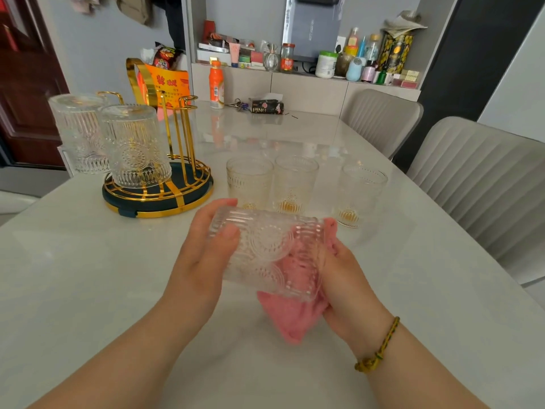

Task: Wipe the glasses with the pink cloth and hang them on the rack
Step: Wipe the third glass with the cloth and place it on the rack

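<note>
At the near centre of the table (118, 276), you hold the ribbed glass (259, 246) on its side, base toward your left and mouth toward your right. Your left hand (203, 261) grasps the base end: the thumb lies across the near wall and the fingers wrap over the far side. Your right hand (348, 284) sits at the mouth and grips the pink cloth (292, 320). Part of the cloth shows pink through the glass wall, so it lies inside the glass. The rest hangs below the rim toward the table. The fingers of the right hand are hidden by cloth and glass. They appear to be curled into the cloth, though the exact grip cannot be confirmed. A braided bracelet (380, 346) circles the right wrist.

Beyond the hands, three glasses stand mouth up on the table. The left upright glass (249, 181) and the middle upright glass (295, 181) stand just beside each other. The right upright glass (360, 194) stands apart from them.

To the left, the rack (165, 199), gold wire on a dark round base, stands on the table. Two glasses hang on it mouth down: the front hung glass (134, 146) and the rear hung glass (78, 134), further left.

At the far end of the table are an orange bottle (216, 84), a bunch of keys (237, 104) and a tissue pack (267, 106).
</note>
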`<state>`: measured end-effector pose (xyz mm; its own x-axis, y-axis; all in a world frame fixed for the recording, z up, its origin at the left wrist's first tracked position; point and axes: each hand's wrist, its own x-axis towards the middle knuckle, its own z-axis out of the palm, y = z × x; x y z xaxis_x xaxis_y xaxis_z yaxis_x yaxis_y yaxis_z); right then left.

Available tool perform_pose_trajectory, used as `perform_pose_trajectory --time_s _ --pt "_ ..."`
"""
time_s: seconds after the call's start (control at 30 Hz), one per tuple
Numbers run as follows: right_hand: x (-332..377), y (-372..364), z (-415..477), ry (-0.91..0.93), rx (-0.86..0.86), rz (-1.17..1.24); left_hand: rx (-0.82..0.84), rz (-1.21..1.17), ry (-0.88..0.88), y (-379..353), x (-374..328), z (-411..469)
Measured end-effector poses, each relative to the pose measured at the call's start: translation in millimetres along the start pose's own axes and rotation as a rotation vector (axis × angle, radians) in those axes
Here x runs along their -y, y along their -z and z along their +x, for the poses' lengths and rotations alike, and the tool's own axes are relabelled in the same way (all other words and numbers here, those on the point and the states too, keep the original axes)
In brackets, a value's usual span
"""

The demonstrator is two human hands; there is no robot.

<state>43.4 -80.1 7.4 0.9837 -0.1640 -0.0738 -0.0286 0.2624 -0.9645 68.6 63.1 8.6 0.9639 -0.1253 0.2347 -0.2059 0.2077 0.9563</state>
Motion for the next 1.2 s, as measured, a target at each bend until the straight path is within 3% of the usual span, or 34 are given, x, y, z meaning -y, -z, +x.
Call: perform_pose_trajectory --time_s 0.07,0.13,0.2,0.27,0.37,0.47,0.6,0.7,0.77,0.87,0.93,1.0,1.1,1.2 --pt "-3.6 -0.2 -0.7 -0.194 0.113 0.156 0.024 0.047 -0.101 4.6 5.9 -0.3" --pt "-5.4 0.4 0.0 -0.189 0.103 0.182 0.043 0.012 -0.038 5.7 6.5 2.1" --pt "-5.3 2.4 1.1 -0.034 -0.041 0.066 0.104 -0.069 0.15 4.1 1.8 4.7" --pt "-0.8 3.6 -0.8 0.235 -0.171 -0.17 0.186 -0.19 0.387 5.3 -5.0 6.1" --pt "6.6 0.8 -10.2 0.556 -0.142 -0.467 0.3 -0.254 0.57 9.3 -7.3 2.0" --pt "3.8 3.3 -6.7 0.548 -0.155 -0.507 0.241 -0.193 0.485 7.1 -2.5 -1.3" --pt "2.9 1.6 -1.6 0.156 -0.086 -0.278 0.061 -0.054 0.144 6.1 3.3 3.0" --pt "6.2 2.9 -4.3 -0.051 0.064 -0.029 0.069 -0.064 0.091 7.1 2.1 2.4" --pt "4.4 3.2 -4.9 0.02 -0.01 -0.077 0.091 -0.111 0.145 3.6 1.0 1.1" --pt "7.6 2.8 -6.5 0.349 -0.204 -0.285 0.181 -0.092 0.255 0.0 -0.2 -1.1" --pt "11.2 3.7 -10.5 0.571 -0.22 -0.437 0.264 -0.126 0.376 2.8 -2.0 -1.9" --pt "11.7 2.1 -14.8 0.68 -0.195 -0.534 0.309 -0.186 0.445 4.0 -4.5 -2.3" --pt "7.5 -0.5 -11.6 0.61 -0.193 -0.508 0.214 -0.158 0.346 1.9 -2.3 -0.5" --pt "3.3 -1.5 -4.6 0.282 -0.164 -0.304 0.076 -0.073 0.126 2.9 1.3 2.4"
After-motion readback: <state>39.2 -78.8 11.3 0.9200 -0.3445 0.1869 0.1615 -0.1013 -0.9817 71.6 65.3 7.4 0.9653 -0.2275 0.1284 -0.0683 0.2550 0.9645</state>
